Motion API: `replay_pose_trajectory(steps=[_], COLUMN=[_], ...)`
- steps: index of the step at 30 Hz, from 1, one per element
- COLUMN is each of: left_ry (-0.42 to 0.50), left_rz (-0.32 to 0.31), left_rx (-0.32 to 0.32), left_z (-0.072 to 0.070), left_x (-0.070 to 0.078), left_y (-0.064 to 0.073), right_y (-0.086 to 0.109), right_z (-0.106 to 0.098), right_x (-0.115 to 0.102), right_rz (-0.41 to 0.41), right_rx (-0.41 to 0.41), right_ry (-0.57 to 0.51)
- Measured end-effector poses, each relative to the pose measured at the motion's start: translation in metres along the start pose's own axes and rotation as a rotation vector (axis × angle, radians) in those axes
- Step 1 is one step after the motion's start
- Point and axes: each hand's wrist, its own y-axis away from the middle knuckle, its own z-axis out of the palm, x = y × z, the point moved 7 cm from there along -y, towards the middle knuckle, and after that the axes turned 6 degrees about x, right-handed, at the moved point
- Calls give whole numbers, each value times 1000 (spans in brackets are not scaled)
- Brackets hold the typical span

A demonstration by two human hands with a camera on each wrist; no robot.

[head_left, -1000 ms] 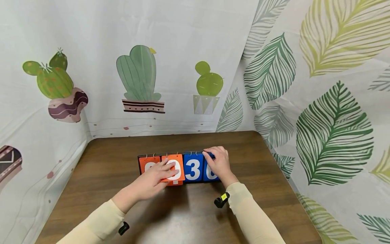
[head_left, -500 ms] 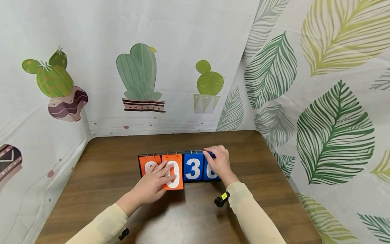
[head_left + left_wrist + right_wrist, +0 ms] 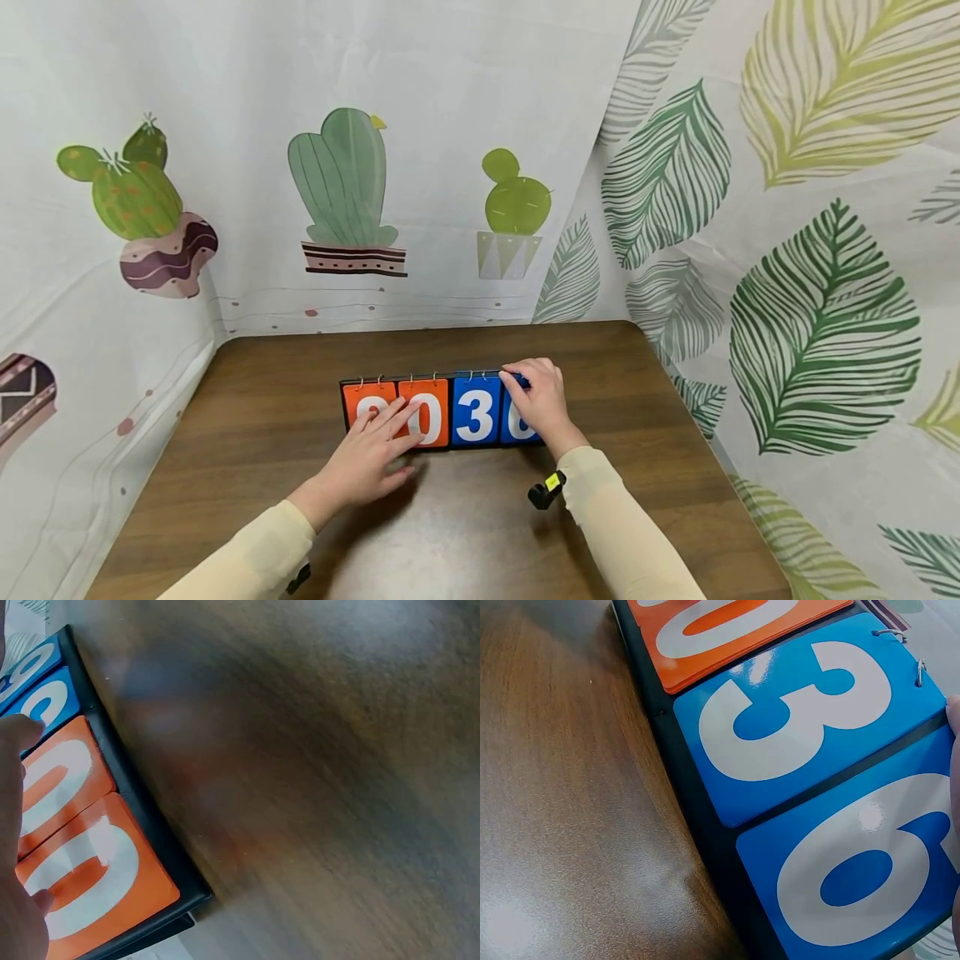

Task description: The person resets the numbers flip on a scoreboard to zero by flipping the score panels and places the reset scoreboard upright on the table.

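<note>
We see a flip scoreboard (image 3: 451, 417) standing on the brown table (image 3: 262, 408), toward its far side, both hands at it. Since half a second ago, the inner orange card (image 3: 431, 421) has settled: its lower edge then hung past the bottom of the board, and now it lies flush, level with its neighbours. A second ago, part of another white figure showed beneath it. We read 0 on it throughout.

The left hand (image 3: 363, 462) has drawn back slightly leftward, uncovering more of that 0. Its fingers are spread over both orange cards; we cannot tell how firmly they touch. The outer orange card (image 3: 97, 877) also reads 0.

The right hand (image 3: 540, 400) stays where it was, gripping the scoreboard's upper right corner, partly covering the blue 6 card (image 3: 832, 862). The blue 3 card (image 3: 476, 412) beside it hangs unchanged from its metal rings (image 3: 889, 632).
</note>
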Motion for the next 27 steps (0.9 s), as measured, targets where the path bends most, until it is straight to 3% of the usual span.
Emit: replay_pose_trajectory(steps=[4, 9, 12, 14, 17, 20, 22, 27], left_ry=[36, 106, 163, 225, 359, 459, 509, 606], left_rz=[-7, -37, -113, -216, -407, -566, -629, -721], left_rx=[84, 310, 461, 529, 557, 544, 559, 680], left_z=[-15, -47, -65, -72, -71, -59, -51, -41], left_x=[-2, -14, -29, -43, -63, -75, -79, -83], left_y=[-3, -4, 0, 3, 12, 20, 24, 26], right_y=[0, 0, 0, -1, -1, 0, 0, 0], right_z=[1, 1, 1, 1, 0, 1, 1, 0], right_x=[0, 0, 0, -1, -1, -1, -2, -2], right_rz=[6, -5, -15, -18, -16, -12, -12, -12], right_rx=[-4, 3, 13, 19, 15, 7, 9, 26], right_ry=[5, -1, -10, -15, -14, -9, -12, -16])
